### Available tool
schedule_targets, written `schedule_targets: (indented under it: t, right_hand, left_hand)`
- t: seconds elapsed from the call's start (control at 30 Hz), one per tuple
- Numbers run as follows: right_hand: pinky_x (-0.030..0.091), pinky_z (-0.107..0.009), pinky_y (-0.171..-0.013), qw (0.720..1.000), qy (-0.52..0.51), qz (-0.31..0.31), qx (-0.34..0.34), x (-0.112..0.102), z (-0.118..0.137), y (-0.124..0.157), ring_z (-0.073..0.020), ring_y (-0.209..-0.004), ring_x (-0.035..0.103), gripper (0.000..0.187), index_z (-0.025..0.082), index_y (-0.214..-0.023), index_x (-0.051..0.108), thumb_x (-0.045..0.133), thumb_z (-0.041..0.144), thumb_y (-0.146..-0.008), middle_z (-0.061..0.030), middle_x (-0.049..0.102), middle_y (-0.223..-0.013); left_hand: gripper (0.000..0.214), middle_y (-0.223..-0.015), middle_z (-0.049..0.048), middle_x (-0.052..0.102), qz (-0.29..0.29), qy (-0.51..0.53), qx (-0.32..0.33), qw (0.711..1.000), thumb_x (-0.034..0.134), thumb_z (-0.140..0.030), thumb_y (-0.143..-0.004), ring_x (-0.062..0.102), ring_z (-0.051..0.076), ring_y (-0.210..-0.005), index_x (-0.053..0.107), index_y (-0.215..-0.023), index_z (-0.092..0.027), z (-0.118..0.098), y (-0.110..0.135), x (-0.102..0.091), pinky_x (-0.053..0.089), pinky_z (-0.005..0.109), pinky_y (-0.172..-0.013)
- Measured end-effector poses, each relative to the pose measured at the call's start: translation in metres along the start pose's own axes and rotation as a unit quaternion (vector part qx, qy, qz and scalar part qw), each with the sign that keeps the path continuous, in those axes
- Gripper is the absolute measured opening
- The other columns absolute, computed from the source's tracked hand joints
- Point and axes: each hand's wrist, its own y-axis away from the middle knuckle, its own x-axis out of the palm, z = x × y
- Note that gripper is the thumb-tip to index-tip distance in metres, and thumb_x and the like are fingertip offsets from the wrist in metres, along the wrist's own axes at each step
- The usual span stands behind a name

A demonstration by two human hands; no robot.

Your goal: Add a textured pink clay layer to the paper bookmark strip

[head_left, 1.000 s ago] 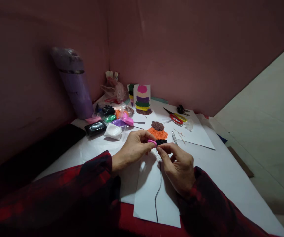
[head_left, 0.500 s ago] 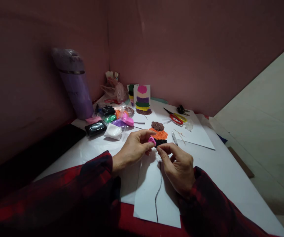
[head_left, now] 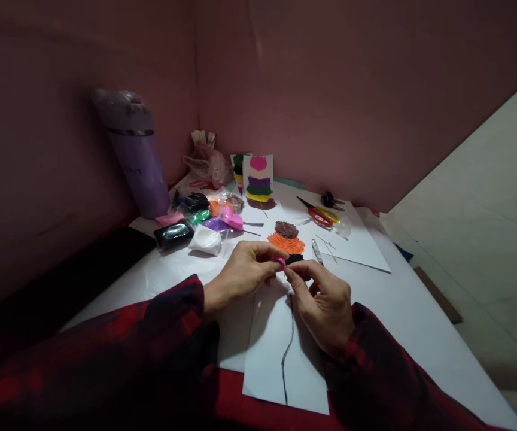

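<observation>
In one clear bag [head_left: 227, 236], one white lump [head_left: 206, 239] is kept, left of one pink lump [head_left: 281, 263] pinched by left fingers [head_left: 271, 251]; right fingers [head_left: 298, 285] are pressed together beside it.

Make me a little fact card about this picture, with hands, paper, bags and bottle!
Left hand: pinching a pink lump
Right hand: fingertips at the pink lump's edge; grip unclear
Paper: brown, orange and black patches, wavy dark line toward near edge
Bags: see-through, colourful contents, piled left of the paper
Bottle: purple, behind the bags
</observation>
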Motion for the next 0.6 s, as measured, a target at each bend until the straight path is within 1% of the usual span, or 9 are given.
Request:
schedule_targets:
  t: [0.13,0.2,0.27,0.33,0.43,0.5,0.6]
  right_hand:
    - [0.040,-0.022,-0.048,1.000,-0.004,0.000,-0.001,0.0001,-0.0003,-0.0002,-0.0109,-0.054,0.057,0.011,0.020,-0.082,0.066,0.058,0.023,-0.089,0.0009,0.067,-0.070]
    - [0.040,-0.022,-0.048,1.000,-0.005,0.000,0.000,-0.0001,-0.0001,-0.0004,-0.0111,-0.054,0.057,0.011,0.020,-0.081,0.065,0.058,0.022,-0.089,0.0007,0.067,-0.070]
    - [0.040,-0.022,-0.048,1.000,-0.005,-0.001,0.001,-0.0002,0.0001,-0.0002,-0.0110,-0.054,0.057,0.011,0.020,-0.081,0.065,0.058,0.022,-0.089,0.0007,0.068,-0.070]
    - [0.040,-0.022,-0.048,1.000,-0.006,-0.001,0.001,-0.0005,0.0001,0.0003,-0.0108,-0.055,0.057,0.010,0.020,-0.082,0.066,0.058,0.022,-0.089,0.0009,0.068,-0.071]
    - [0.040,-0.022,-0.048,1.000,-0.005,0.000,0.003,-0.0007,-0.0004,0.0013,-0.0107,-0.055,0.058,0.010,0.020,-0.082,0.065,0.058,0.022,-0.088,0.0012,0.068,-0.070]
    - [0.041,-0.022,-0.048,1.000,-0.004,0.002,0.006,-0.0008,-0.0005,0.0015,-0.0108,-0.055,0.058,0.010,0.020,-0.081,0.065,0.058,0.023,-0.089,0.0011,0.068,-0.070]
    - [0.040,-0.023,-0.047,1.000,-0.003,0.005,0.007,-0.0009,-0.0003,0.0011,-0.0113,-0.055,0.058,0.011,0.020,-0.082,0.065,0.058,0.024,-0.089,0.0005,0.068,-0.070]
  left_hand:
    - [0.011,-0.060,-0.0018,0.061,-0.001,0.004,0.012,1.000,0.067,-0.014,-0.074,0.052,0.008,-0.050,0.070,-0.084,-0.011,0.0007,0.0003,-0.0007,0.042,0.022,-0.052]
    - [0.010,-0.060,-0.0017,0.059,0.005,-0.003,0.021,1.000,0.066,-0.019,-0.076,0.052,0.008,-0.051,0.069,-0.081,-0.010,-0.0003,0.0008,-0.0013,0.042,0.022,-0.053]
    - [0.016,-0.059,-0.0013,0.058,0.015,-0.012,0.028,0.999,0.064,-0.026,-0.079,0.051,0.008,-0.052,0.067,-0.075,-0.010,-0.0011,0.0011,-0.0021,0.041,0.021,-0.053]
    - [0.019,-0.060,-0.0009,0.059,0.020,-0.015,0.031,0.999,0.064,-0.029,-0.079,0.051,0.007,-0.053,0.066,-0.074,-0.010,-0.0005,0.0007,-0.0028,0.042,0.021,-0.053]
    - [0.016,-0.066,-0.0013,0.061,0.015,0.005,0.028,0.999,0.066,-0.025,-0.076,0.054,0.008,-0.054,0.065,-0.083,-0.011,0.0030,-0.0005,-0.0033,0.044,0.022,-0.054]
    - [0.019,-0.068,-0.0017,0.061,0.012,0.017,0.023,1.000,0.068,-0.022,-0.074,0.055,0.008,-0.055,0.064,-0.087,-0.011,0.0052,-0.0013,-0.0033,0.046,0.023,-0.055]
    - [0.019,-0.068,-0.0014,0.061,0.012,0.013,0.018,1.000,0.070,-0.021,-0.073,0.055,0.008,-0.053,0.064,-0.087,-0.010,0.0055,-0.0021,-0.0032,0.046,0.023,-0.054]
